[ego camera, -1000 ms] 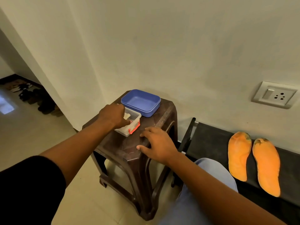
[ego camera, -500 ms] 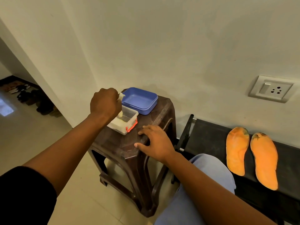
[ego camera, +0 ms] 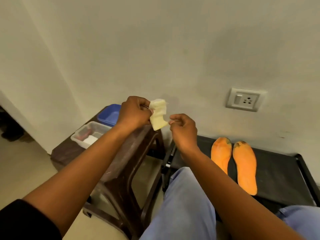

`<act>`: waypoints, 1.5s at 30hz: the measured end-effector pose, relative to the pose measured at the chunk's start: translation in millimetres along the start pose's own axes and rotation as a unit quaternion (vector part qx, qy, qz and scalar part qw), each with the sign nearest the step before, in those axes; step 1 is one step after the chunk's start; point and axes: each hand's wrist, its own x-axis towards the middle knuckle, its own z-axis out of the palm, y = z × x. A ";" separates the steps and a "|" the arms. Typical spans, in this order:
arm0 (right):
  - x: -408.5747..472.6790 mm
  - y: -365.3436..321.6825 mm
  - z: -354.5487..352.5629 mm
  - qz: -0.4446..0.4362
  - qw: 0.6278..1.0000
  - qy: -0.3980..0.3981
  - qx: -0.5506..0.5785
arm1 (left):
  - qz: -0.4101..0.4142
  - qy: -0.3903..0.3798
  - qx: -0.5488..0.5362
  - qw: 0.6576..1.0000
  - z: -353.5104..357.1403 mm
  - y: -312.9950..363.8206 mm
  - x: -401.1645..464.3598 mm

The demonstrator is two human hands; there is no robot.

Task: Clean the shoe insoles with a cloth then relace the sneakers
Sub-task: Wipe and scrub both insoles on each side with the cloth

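The left hand (ego camera: 134, 111) pinched a folded cloth (ego camera: 158, 115) while the right hand (ego camera: 183, 129), fingers curled, reached for its edge, probably to open it before wiping the orange insoles (ego camera: 244, 167).

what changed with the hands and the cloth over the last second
The left hand came up out of the clear box holding a pale cloth, now raised in front of the wall. The right hand left the brown stool and rose to meet it, fingertips at the cloth's edge. The blue tub, the box and the two orange insoles on the black bench stayed put.
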 end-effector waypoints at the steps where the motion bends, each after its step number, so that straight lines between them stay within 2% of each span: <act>1: 4.5 3.2 -14.3 0.013 1.000 0.008 0.015 | -0.002 -0.016 -0.007 1.000 13.4 4.5 0.7; 5: 19.6 16.3 -72.5 0.059 0.997 -0.004 0.046 | -0.051 -0.097 -0.067 0.992 72.2 24.2 -0.8; 9: 32.8 29.2 -131.4 0.149 0.982 -0.088 0.069 | -0.075 -0.164 -0.086 0.980 129.8 40.4 -5.8; 11: 38.4 40.3 -157.4 0.178 0.976 -0.101 0.073 | -0.080 -0.188 -0.090 0.975 158.5 46.3 -7.8; 17: 59.5 81.5 -202.2 0.192 0.976 -0.044 0.089 | -0.093 -0.246 -0.103 0.959 231.9 53.1 -11.4; 23: 92.1 118.1 -222.9 0.209 0.975 -0.017 0.071 | -0.090 -0.231 -0.093 0.964 278.0 36.5 3.2; 27: 114.8 135.8 -226.5 0.207 0.976 -0.020 0.069 | -0.146 -0.271 -0.133 0.942 298.9 18.3 11.1; 30: 129.7 143.5 -223.7 0.191 0.979 -0.039 0.065 | -0.208 -0.329 -0.152 0.908 307.5 9.9 15.4; 32: 137.5 144.8 -220.5 0.175 0.981 -0.055 0.063 | -0.245 -0.338 -0.190 0.889 309.1 5.9 19.9; 37: 146.4 150.1 -216.7 0.120 0.985 -0.120 0.034 | -0.257 -0.319 -0.210 0.888 308.7 -4.7 29.7; 42: 145.7 161.4 -214.8 0.095 0.988 -0.120 -0.017 | -0.300 -0.322 -0.235 0.866 310.1 -8.2 34.1; 45: 145.4 162.9 -216.4 0.080 0.990 -0.113 -0.035 | -0.299 -0.339 -0.240 0.859 311.3 -8.2 35.3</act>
